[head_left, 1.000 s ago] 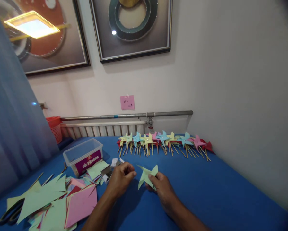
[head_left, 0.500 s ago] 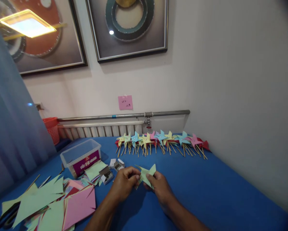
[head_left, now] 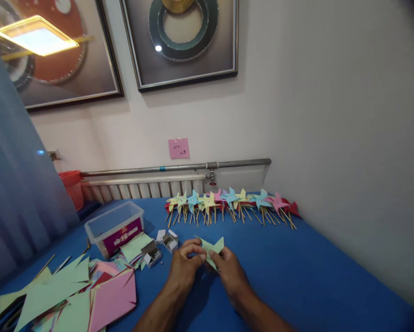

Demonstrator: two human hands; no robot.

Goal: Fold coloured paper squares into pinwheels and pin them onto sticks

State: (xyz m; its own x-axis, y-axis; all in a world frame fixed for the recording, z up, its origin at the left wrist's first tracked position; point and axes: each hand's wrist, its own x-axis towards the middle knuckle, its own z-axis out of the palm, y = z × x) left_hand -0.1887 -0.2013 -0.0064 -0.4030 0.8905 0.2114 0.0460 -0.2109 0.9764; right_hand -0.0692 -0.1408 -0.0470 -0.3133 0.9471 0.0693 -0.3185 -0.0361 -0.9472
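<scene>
A light green paper pinwheel with folded points is between my two hands, above the blue table. My right hand pinches it, thumb on top near the middle. At its left side my left hand is closed, thumb and fingertips pressed on the paper's edge. Whether those fingertips also hold something small cannot be made out. To the left of my left hand are small open boxes, one grey-brown box and another box with white contents.
Finished pinwheels on sticks lie in a row at the back. A clear plastic tub stands at the left. Cut paper sheets and black-handled scissors lie at the front left. A pipe runs along the wall.
My left hand has moved slightly right, its fingers closer over the pinwheel's left side. My right hand keeps its grip. The view has shifted a little.
</scene>
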